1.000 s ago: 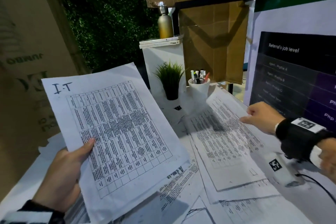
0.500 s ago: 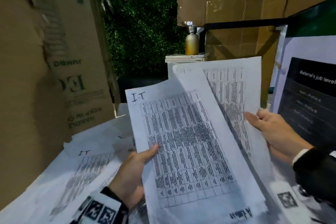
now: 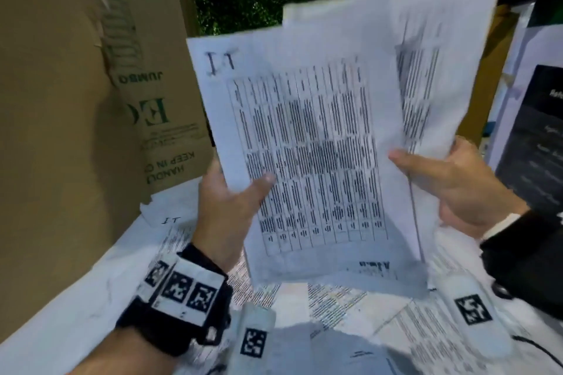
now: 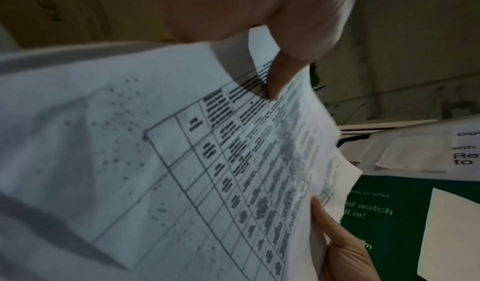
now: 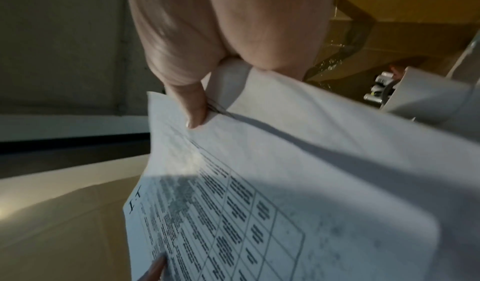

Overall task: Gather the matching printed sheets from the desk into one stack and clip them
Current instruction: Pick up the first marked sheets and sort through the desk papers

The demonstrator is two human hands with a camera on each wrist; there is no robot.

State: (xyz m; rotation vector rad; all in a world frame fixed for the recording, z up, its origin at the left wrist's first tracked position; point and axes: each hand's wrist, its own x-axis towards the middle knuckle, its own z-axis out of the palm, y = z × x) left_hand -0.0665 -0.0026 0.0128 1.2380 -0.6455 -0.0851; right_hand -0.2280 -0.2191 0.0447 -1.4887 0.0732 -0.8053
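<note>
I hold two printed table sheets upright above the desk. The front sheet (image 3: 304,146), marked "I.T" at its top left, is pinched at its left edge by my left hand (image 3: 231,201), thumb on the print. My right hand (image 3: 451,183) grips the right edges of the front sheet and of the second sheet (image 3: 441,70) fanned out behind it. In the left wrist view the table sheet (image 4: 207,172) fills the frame, and the right wrist view shows the same sheet (image 5: 285,193) under my thumb. Another "I.T" sheet (image 3: 173,228) lies on the desk at the left. No clip is visible.
Several other printed sheets (image 3: 350,313) cover the desk. Tall cardboard boxes (image 3: 61,100) stand close on the left and behind. A dark poster board (image 3: 536,137) stands at the right. A cable (image 3: 539,347) runs near the right front.
My right hand lifted a sheet off the desk and brought it behind the "I.T" sheet in my left hand. Both sheets rose higher and now stand nearly aligned.
</note>
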